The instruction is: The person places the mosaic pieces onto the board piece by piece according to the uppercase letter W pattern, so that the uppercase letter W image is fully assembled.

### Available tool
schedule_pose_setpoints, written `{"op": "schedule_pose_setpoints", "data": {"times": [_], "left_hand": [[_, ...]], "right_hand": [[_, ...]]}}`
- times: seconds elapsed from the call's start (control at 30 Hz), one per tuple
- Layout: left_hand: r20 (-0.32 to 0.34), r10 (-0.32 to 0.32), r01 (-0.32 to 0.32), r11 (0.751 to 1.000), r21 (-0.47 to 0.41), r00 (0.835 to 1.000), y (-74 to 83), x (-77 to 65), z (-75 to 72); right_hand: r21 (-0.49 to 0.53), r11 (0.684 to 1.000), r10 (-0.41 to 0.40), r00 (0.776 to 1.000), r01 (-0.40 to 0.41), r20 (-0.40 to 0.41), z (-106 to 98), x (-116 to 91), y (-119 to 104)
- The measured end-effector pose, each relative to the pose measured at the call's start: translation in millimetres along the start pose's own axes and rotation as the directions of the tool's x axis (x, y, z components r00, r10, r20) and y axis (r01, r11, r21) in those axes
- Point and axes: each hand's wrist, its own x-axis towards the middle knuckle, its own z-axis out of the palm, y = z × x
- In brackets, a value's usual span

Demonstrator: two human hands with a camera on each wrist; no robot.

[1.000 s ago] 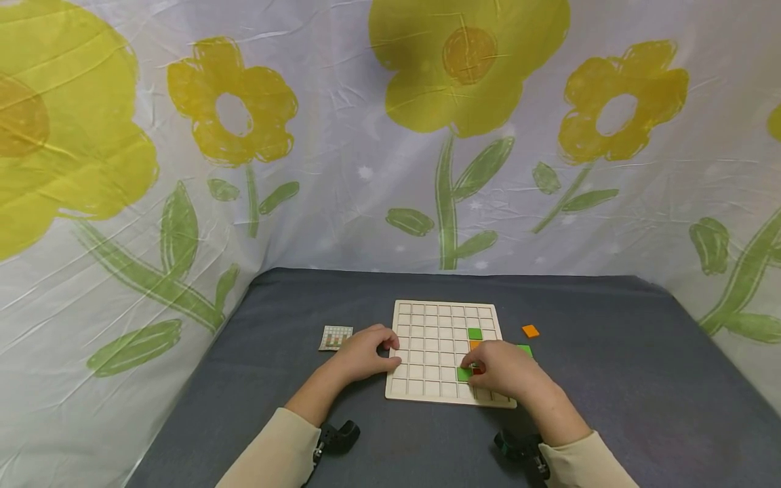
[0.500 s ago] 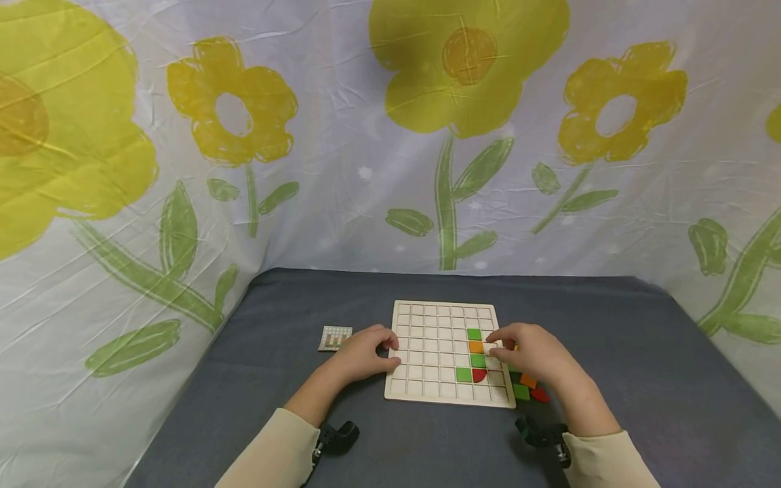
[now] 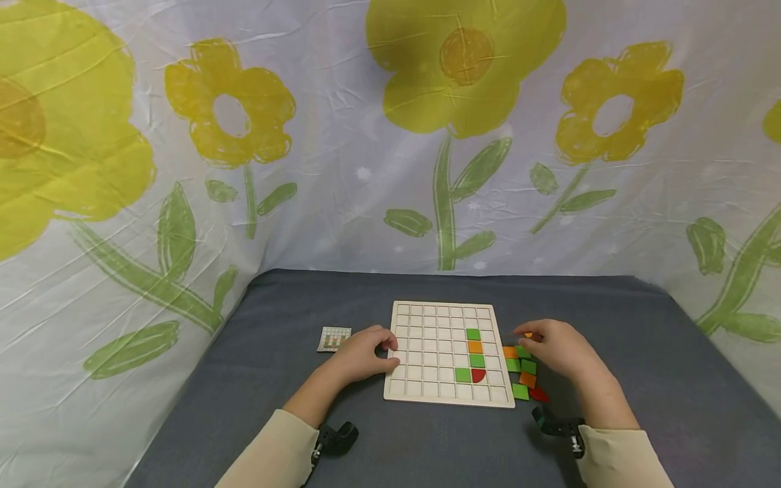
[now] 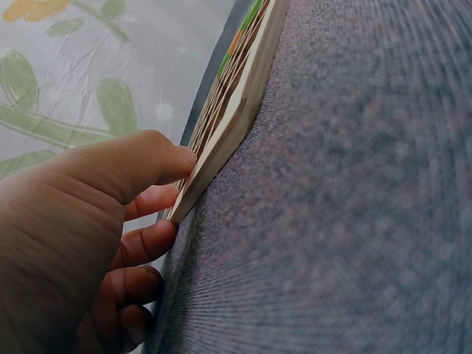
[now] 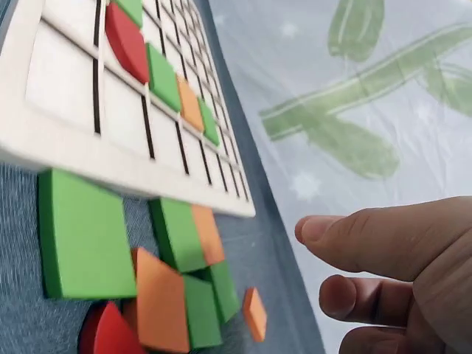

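R grip (image 3: 561,347) hangs above the grey cloth-covered counter (image 3: 427,440), thumb & fingers part-bent w/ a gap btwn them, nothing pinched. Closest to it: a small flat orange tile (image 5: 255,313), apart from the fingertips in the right wrist view. Btwn R grip & the board, & on toward the person, sit loose green square tiles (image 5: 87,240), a loose orange square tile (image 5: 159,301) & a loose red rounded tile (image 5: 110,332), bunched close; can't tell if any overlap.

L grip (image 3: 365,352) is spread along the near side of the pale wooden gridded board (image 3: 425,349), thumb & fingertips touching the rim, no clear pinch; pressure can't tell. Board lies flat just right of L grip, w/ five tiles in it on the half nearer R grip, incl. a seated red rounded tile (image 3: 478,375).

Handling: tiles prob. light, rigid, smooth-faced painted wood, not esp. fragile but easy to skid. Best hold = thumb vs. finger on opposite side edges; on bunched ones, go for an outer edge so neighbours aren't dragged. Board prob. light & stiff too, could slide on cloth if bumped; steady it at the rim, fingertips off the cells.
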Motion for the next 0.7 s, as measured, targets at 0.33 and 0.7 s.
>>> {"op": "schedule_pose_setpoints", "data": {"times": [0.33, 0.7], "left_hand": [[0.001, 0.000, 0.000, 1.000, 0.000, 1.000, -0.6, 0.5, 1.2], [0.007, -0.001, 0.001, 1.000, -0.007, 1.000, 0.1, 0.0, 0.2]], "right_hand": [[-0.037, 0.996, 0.077, 0.997, -0.077, -0.006, 13.1, 8.5, 19.3], [-0.110, 0.991, 0.070, 0.998, -0.070, -0.007, 23.7, 16.6, 40.7]]}}
